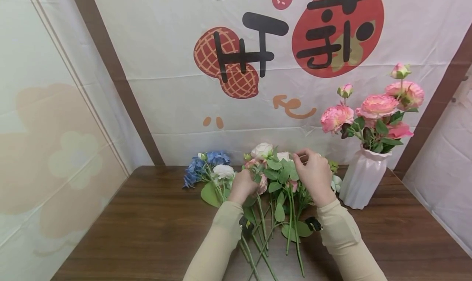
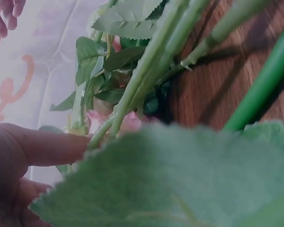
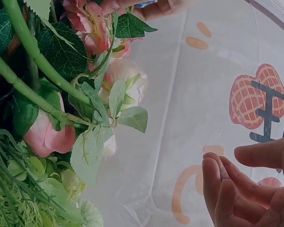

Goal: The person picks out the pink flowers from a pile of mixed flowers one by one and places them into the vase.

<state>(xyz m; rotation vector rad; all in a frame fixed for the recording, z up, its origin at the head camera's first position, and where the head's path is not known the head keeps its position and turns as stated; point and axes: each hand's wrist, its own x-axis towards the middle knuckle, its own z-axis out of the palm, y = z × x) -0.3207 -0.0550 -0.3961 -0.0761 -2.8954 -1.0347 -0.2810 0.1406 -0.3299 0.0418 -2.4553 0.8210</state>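
My left hand [image 1: 244, 186] is in the middle of a row of artificial flowers, beside a pink flower [image 1: 263, 184]. In the left wrist view its thumb [image 2: 52, 144] meets a green flower stem [image 2: 132, 90] and seems to pinch it; a large blurred leaf [image 2: 146, 175] hides the fingertips. My right hand [image 1: 314, 175] hovers above the leafy sprigs [image 1: 282, 174] to the right. Its fingers are loosely bent with the thumb apart, and nothing is between them in the right wrist view. A pink bud [image 3: 49, 130] and a white flower [image 1: 262, 150] lie nearby.
A white vase [image 1: 365, 178] holding pink flowers [image 1: 377, 106] stands at the right of the brown table [image 1: 147, 232]. Blue flowers [image 1: 197, 168] and a white bloom [image 1: 223, 171] lie at the left. Stems point toward the front edge; a printed cloth [image 1: 166, 96] hangs behind.
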